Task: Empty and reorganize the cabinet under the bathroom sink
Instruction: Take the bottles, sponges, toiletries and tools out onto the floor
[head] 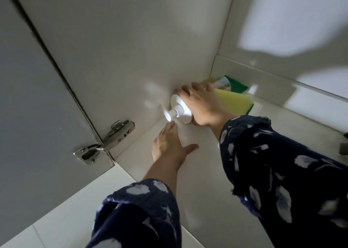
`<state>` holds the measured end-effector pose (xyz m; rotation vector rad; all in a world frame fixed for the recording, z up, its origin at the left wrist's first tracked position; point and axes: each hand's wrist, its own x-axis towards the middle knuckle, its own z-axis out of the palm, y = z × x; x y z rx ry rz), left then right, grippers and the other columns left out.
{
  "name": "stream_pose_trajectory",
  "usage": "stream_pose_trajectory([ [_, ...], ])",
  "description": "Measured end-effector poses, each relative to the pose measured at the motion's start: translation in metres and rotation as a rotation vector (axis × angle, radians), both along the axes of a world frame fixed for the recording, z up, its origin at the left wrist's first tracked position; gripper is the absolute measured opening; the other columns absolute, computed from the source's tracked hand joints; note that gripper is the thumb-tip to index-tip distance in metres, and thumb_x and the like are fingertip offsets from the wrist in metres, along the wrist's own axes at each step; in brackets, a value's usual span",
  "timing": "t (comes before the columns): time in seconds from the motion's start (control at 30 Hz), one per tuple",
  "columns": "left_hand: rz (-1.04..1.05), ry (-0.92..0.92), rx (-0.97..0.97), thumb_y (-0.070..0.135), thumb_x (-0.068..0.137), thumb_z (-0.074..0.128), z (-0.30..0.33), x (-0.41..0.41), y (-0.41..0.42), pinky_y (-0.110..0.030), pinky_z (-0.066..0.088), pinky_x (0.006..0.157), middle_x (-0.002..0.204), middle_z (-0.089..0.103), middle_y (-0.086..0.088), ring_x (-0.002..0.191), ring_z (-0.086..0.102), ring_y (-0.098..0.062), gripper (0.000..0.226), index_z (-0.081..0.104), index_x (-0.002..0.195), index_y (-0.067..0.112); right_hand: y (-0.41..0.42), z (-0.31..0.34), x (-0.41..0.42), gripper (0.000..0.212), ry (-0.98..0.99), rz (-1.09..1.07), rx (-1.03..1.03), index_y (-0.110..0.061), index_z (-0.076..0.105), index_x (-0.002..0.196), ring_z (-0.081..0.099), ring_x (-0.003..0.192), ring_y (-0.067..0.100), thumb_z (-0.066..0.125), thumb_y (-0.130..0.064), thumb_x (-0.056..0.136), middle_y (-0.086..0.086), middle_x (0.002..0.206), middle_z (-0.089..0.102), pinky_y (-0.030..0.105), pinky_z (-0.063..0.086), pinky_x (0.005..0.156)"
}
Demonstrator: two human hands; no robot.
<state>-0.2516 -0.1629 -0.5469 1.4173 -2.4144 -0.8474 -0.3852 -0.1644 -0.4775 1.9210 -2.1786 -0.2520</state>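
Observation:
Inside the white cabinet, my right hand point(202, 106) grips a white pump bottle point(179, 109) against the left side wall point(122, 50), its pump head pointing toward me. My left hand point(170, 146) lies flat with straight fingers on the cabinet floor point(203, 182), just below the pump, holding nothing. Behind the right hand lies a yellow sponge point(235, 101), with a green scouring pad point(236, 85) farther back in the corner. The bottle's body is mostly hidden by my hand.
The cabinet door point(32, 106) stands open at the left, held by a metal hinge point(107, 142). The back wall point(291, 31) is lit in patches. A light tiled floor point(56, 210) shows at the lower left.

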Motion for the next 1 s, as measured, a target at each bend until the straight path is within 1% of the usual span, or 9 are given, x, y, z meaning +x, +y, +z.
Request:
stream_pose_trajectory([
  [0.1,-0.013,-0.001,-0.007,0.06,0.075,0.068,0.003,0.001,0.002,-0.029,0.026,0.111,0.155,0.024,0.008,0.142,0.026,-0.013,0.095,0.024,0.149,0.02,0.003,0.001,-0.003,0.079,-0.027,0.018,-0.112,-0.021,0.035,0.134,0.044,0.121,0.032,0.074,-0.015,0.066,0.003,0.129,0.048,0.05,0.039,0.096],
  [0.2,0.017,0.062,0.057,0.06,0.075,0.067,0.012,-0.004,0.003,-0.035,0.033,0.108,0.154,0.027,0.008,0.139,0.033,-0.016,0.097,0.017,0.151,0.025,0.008,0.021,-0.001,0.084,-0.243,-0.026,-0.265,-0.017,0.033,0.137,0.05,0.119,0.031,0.077,-0.022,0.067,0.005,0.132,0.048,0.045,0.045,0.093],
  [0.33,0.118,0.321,0.135,0.056,0.072,0.071,0.036,-0.018,0.002,-0.042,0.043,0.102,0.153,0.032,0.01,0.135,0.04,-0.02,0.1,0.012,0.15,0.039,0.021,0.063,0.011,0.096,-0.587,-0.196,-0.462,-0.019,0.027,0.142,0.05,0.12,0.024,0.081,-0.031,0.063,-0.001,0.135,0.047,0.032,0.043,0.089],
  [0.4,0.131,0.461,0.122,0.053,0.071,0.074,0.054,-0.026,0.004,-0.039,0.045,0.099,0.149,0.039,0.01,0.132,0.044,-0.018,0.096,0.018,0.148,0.037,0.03,0.083,0.018,0.096,-0.665,-0.225,-0.518,-0.021,0.03,0.141,0.051,0.119,0.021,0.081,-0.036,0.061,-0.003,0.132,0.05,0.028,0.04,0.086],
  [0.57,0.262,0.756,0.139,0.049,0.064,0.082,0.096,-0.023,0.021,-0.038,0.048,0.094,0.138,0.049,0.008,0.122,0.051,-0.016,0.095,0.03,0.141,0.034,0.055,0.125,0.038,0.093,-0.833,-0.269,-0.537,-0.023,0.038,0.133,0.055,0.107,0.016,0.083,-0.045,0.055,-0.007,0.12,0.056,0.027,0.047,0.087],
  [0.67,0.294,0.725,0.147,0.044,0.064,0.084,0.108,-0.001,0.036,-0.033,0.047,0.09,0.14,0.048,0.006,0.122,0.051,-0.018,0.094,0.029,0.14,0.034,0.071,0.132,0.056,0.091,-0.908,-0.272,-0.509,-0.023,0.041,0.131,0.055,0.11,0.016,0.083,-0.048,0.055,-0.007,0.12,0.057,0.027,0.048,0.086],
  [0.8,0.331,0.646,0.128,0.044,0.066,0.083,0.113,0.042,0.058,-0.033,0.044,0.09,0.139,0.049,0.004,0.123,0.05,-0.021,0.096,0.026,0.143,0.034,0.092,0.136,0.09,0.096,-0.973,-0.259,-0.439,-0.023,0.034,0.138,0.051,0.107,0.014,0.083,-0.048,0.059,-0.005,0.128,0.051,0.025,0.04,0.081],
  [0.87,0.364,0.611,0.122,0.041,0.067,0.082,0.116,0.065,0.069,-0.034,0.043,0.091,0.139,0.049,0.002,0.124,0.049,-0.022,0.096,0.025,0.144,0.033,0.099,0.134,0.112,0.094,-0.988,-0.251,-0.415,-0.023,0.038,0.135,0.051,0.101,0.013,0.084,-0.049,0.057,-0.005,0.124,0.054,0.026,0.044,0.082],
  [1.0,0.446,0.568,0.105,0.034,0.067,0.082,0.116,0.122,0.094,-0.04,0.046,0.096,0.135,0.05,0.002,0.124,0.048,-0.023,0.091,0.028,0.14,0.032,0.11,0.125,0.163,0.089,-1.048,-0.233,-0.337,-0.023,0.044,0.128,0.057,0.105,0.016,0.085,-0.05,0.053,-0.009,0.109,0.054,0.033,0.051,0.09],
])
